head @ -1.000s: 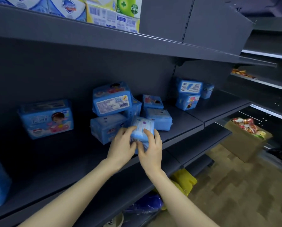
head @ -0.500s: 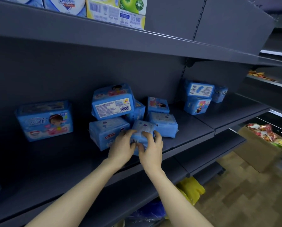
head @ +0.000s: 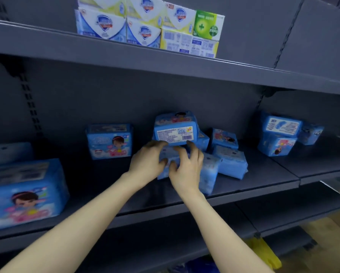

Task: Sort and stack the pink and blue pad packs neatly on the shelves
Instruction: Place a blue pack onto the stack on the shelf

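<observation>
My left hand [head: 147, 162] grips lower blue soft-plastic pad pack [head: 166, 154] on dark grey metal shelf [head: 263, 174]. Right hand [head: 184, 171]: fingers half curled at its front, hold unclear through blur. Risk: tilted blue barcode-labelled pack [head: 175, 132] resting above slides off if I pull lower pack out fast.

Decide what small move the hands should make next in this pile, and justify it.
Probably nudge the lower pack square under the barcode pack: the left hand and right hand curl round it, the barcode pack sits tilted on top, and pulling it out could topple that.
</observation>
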Demonstrator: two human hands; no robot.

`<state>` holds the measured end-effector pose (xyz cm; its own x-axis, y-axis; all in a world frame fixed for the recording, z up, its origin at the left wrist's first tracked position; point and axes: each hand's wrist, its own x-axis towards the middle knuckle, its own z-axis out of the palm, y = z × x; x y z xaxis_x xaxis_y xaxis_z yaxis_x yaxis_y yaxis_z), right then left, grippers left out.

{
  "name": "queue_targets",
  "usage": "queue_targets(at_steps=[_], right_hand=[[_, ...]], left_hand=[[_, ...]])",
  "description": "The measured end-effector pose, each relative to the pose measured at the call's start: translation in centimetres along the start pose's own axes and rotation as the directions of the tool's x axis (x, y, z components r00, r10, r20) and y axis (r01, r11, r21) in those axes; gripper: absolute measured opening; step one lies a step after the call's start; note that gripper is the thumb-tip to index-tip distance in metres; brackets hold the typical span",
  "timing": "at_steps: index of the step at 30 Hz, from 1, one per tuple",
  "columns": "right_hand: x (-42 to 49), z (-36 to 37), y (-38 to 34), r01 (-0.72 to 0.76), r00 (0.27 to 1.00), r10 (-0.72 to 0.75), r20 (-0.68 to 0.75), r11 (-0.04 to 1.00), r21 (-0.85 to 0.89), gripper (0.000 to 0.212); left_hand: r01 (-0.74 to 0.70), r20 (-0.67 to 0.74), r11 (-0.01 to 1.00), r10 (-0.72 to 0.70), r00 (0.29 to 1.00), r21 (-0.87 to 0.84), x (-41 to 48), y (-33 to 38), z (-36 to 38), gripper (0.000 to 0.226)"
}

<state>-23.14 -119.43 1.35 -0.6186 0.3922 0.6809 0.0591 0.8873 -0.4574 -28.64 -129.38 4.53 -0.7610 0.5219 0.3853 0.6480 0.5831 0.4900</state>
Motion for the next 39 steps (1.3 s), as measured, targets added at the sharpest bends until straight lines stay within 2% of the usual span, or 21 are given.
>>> queue_targets(at_steps=[4, 8, 11, 16, 18, 21, 23, 26, 33, 36, 39], right_hand=[[-0.7, 2.8, -5.3, 0.088, 0.988, -0.102, 0.113, 0.989, 0.121, 0.037], [-2.2, 5.2, -11.4, 0.112, 0.964, -0.171, 0.204, 0.956, 0.273, 0.039], [-3.2, 6.3, -15.4, 0.083, 0.924, -0.204, 0.325, 0.933, 0.349, 0.038], [-4.1, 8.1, -20.1, 0.043, 0.828, -0.231, 0.51, 0.934, 0.353, 0.042], [-4.1, 9.0, -21.6, -0.041, 0.764, -0.178, 0.62, 0.946, 0.322, 0.046], [-4.0, 10.0, -23.2, -0.116, 0.674, -0.088, 0.734, 0.968, 0.222, 0.044], [-3.9, 10.4, -23.8, -0.13, 0.683, -0.054, 0.728, 0.972, 0.194, 0.041], [-4.3, 10.8, -24.6, -0.148, 0.717, -0.017, 0.696, 0.973, 0.177, 0.041], [-5.5, 11.9, -28.8, -0.188, 0.769, 0.001, 0.639, 0.956, 0.225, 0.036], [-6.2, 12.6, -31.6, -0.182, 0.759, -0.017, 0.651, 0.955, 0.236, 0.04], [-7.2, 13.7, -34.3, -0.151, 0.744, -0.07, 0.665, 0.951, 0.268, 0.042]], left_hand=[[0.111, -0.097, 0.987, -0.1, 0.99, 0.117, -2.6, -3.3, -4.6, 0.05], [0.252, -0.2, 0.945, -0.211, 0.957, 0.208, -5.9, -6.6, -9.0, 0.05], [0.345, -0.281, 0.915, -0.281, 0.917, 0.21, -8.2, -8.9, -12.2, 0.048], [0.453, -0.347, 0.865, -0.366, 0.864, 0.218, -11.2, -12.8, -16.2, 0.047], [0.528, -0.319, 0.811, -0.445, 0.836, 0.252, -12.0, -14.2, -17.2, 0.049], [0.653, -0.154, 0.698, -0.64, 0.753, 0.295, -12.9, -16.1, -18.3, 0.061], [0.699, -0.074, 0.678, -0.704, 0.706, 0.226, -13.2, -17.2, -18.9, 0.056], [0.691, -0.046, 0.715, -0.691, 0.722, 0.108, -13.5, -18.3, -19.0, 0.041], [0.648, -0.111, 0.751, -0.638, 0.762, 0.126, -14.7, -20.9, -21.9, 0.033], [0.663, -0.137, 0.737, -0.649, 0.748, 0.129, -15.6, -23.2, -24.0, 0.03], [0.696, -0.166, 0.705, -0.677, 0.717, 0.136, -16.5, -25.7, -26.0, 0.036]])
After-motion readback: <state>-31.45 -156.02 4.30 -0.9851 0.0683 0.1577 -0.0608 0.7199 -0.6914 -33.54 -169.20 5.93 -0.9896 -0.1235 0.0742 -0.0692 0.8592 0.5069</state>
